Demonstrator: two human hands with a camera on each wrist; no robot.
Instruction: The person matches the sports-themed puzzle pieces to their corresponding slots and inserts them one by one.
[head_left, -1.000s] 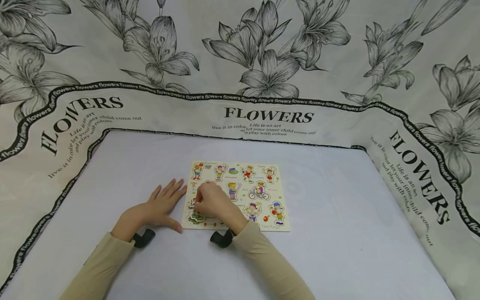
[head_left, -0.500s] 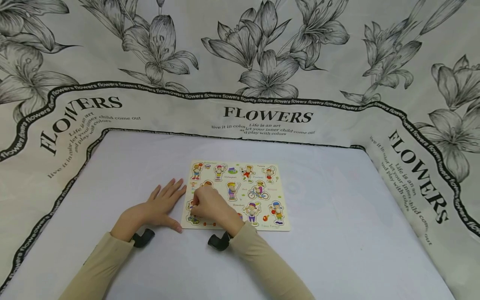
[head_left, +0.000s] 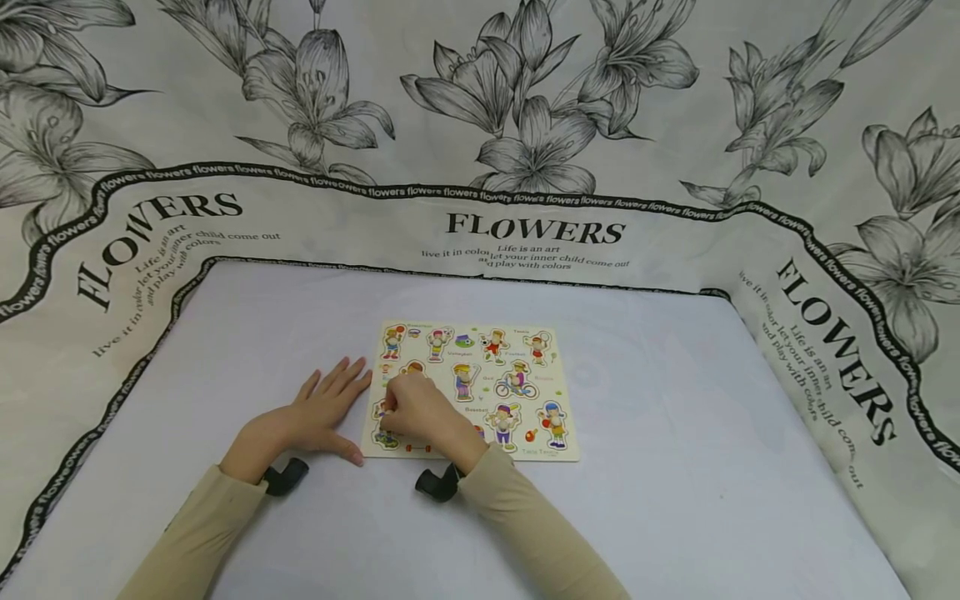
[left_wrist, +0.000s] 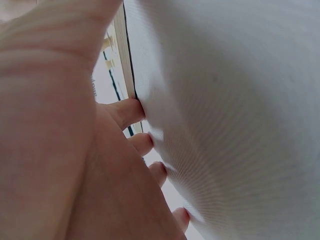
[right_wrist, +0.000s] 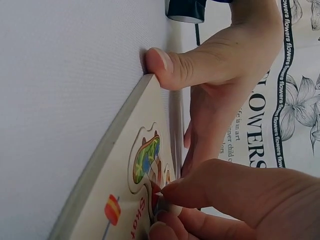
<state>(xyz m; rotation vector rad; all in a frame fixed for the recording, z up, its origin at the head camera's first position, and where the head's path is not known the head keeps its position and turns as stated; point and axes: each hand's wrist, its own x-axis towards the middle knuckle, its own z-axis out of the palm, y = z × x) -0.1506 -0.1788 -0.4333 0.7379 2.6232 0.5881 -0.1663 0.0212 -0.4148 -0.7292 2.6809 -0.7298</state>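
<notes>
A wooden puzzle board point(head_left: 517, 454) with sports figures lies flat on the table. My right hand point(head_left: 427, 408) reaches over its left part. Thumb and fingers pinch the skateboarder puzzle piece point(right_wrist: 147, 157) at the board's lower left corner; the piece sits within its outlined recess, partly covered by the fingers. Fingers spread, my left hand point(head_left: 322, 417) rests on the white tabletop beside the board's left side. In the right wrist view, the left thumb point(right_wrist: 167, 65) touches the board's corner.
Other figure pieces, such as the cyclist point(head_left: 517, 382) and the baseball player point(head_left: 503, 427), lie in the board. A white cloth point(head_left: 660, 450) covers the table. Behind it hangs a flower-printed curtain point(head_left: 540, 150). Black wrist straps point(head_left: 287, 477) sit at both cuffs.
My right hand has shifted slightly left and down with the skateboarder piece, then stayed still. The left hand keeps its place.
</notes>
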